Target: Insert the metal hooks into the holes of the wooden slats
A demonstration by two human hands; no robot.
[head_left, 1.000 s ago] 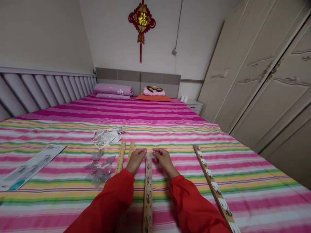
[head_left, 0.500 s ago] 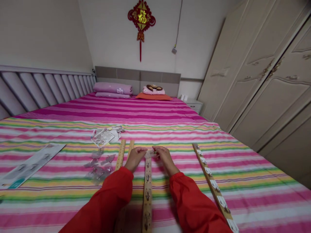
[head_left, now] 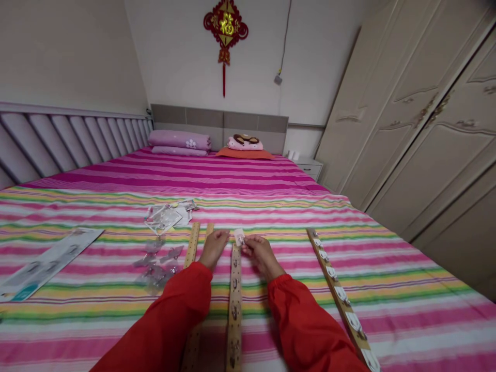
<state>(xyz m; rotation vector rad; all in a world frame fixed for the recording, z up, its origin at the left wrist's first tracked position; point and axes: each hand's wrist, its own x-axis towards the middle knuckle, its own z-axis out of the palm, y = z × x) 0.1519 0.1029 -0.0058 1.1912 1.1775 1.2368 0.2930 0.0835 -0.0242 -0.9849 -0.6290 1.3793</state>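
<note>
My right hand (head_left: pixel 261 253) pinches a small pale square adhesive hook (head_left: pixel 239 236) with a bit of metal showing, above the far end of the middle wooden strip (head_left: pixel 234 297). Several metal hooks sit in a row along that strip. To its left, my left hand (head_left: pixel 215 248) has its fingertips pressed together, apart from the hook; whether anything small is between them cannot be made out. Two perforated wooden strips lie beside and partly under my left arm, the outer strip (head_left: pixel 191 245) showing more clearly.
At right lies another wooden strip (head_left: pixel 329 274) bearing white pieces and hooks. Clear plastic pieces (head_left: pixel 157 271) and a pile of packets (head_left: pixel 170 216) lie left of the strips. Farther left is a long pack (head_left: pixel 52 263) on the striped bedsheet (head_left: pixel 96 320). A wardrobe (head_left: pixel 418 134) stands right.
My hands have moved a little apart. The pale hook, between both hands before, now stands tilted up in my right fingers, and my left fingertips have drawn away leftward.
</note>
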